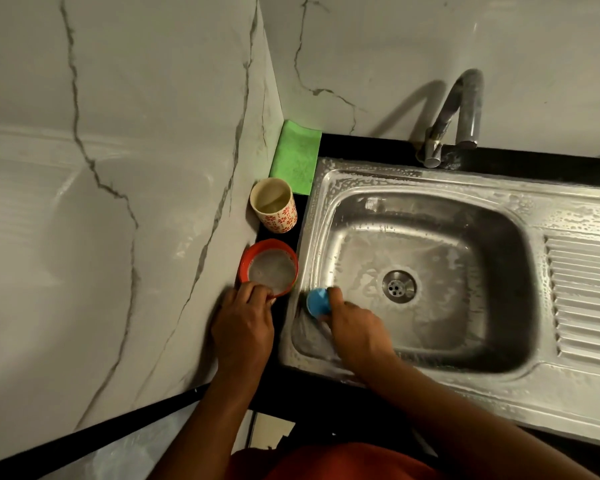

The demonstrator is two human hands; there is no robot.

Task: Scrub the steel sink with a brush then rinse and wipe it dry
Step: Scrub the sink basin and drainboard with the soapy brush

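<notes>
At the near-left wall of the rectangular stainless steel sink point(430, 188), the right hand point(355, 332) is wrapped around a round blue plastic scrub brush point(318, 300), fingers curled tight over its cap, pressing it where the basin's left slope meets the rim. The brush is motion-blurred, so bristle contact is probably there but I can't confirm it. Left hand point(241, 329) pinches the near edge of a red-rimmed round plastic tub point(270, 266) of cloudy soapy liquid, thumb and fingers closed on the rim, steadying it on the black counter strip just left of the sink. Step in hand, as I read it: scrub, late stage. Suds cover the rim, back ledge and ribbed drainboard, and the basin floor around the round steel drain point(399, 286) is filmed over. The brush is a squat puck, no real long axis; its blue cap faces up and toward the far left, so the bristle face points down and in at the sink wall. Next move calls for finishing the near-left corner, putting the brush down, then reaching far right to the curved grey metal tap point(461, 112), not running now, to rinse. The folded green cloth point(297, 155) lies in the back corner behind the cream cup with red flower print point(273, 206), ready for the wipe; soap on the drainboard needs flushing before that.
</notes>
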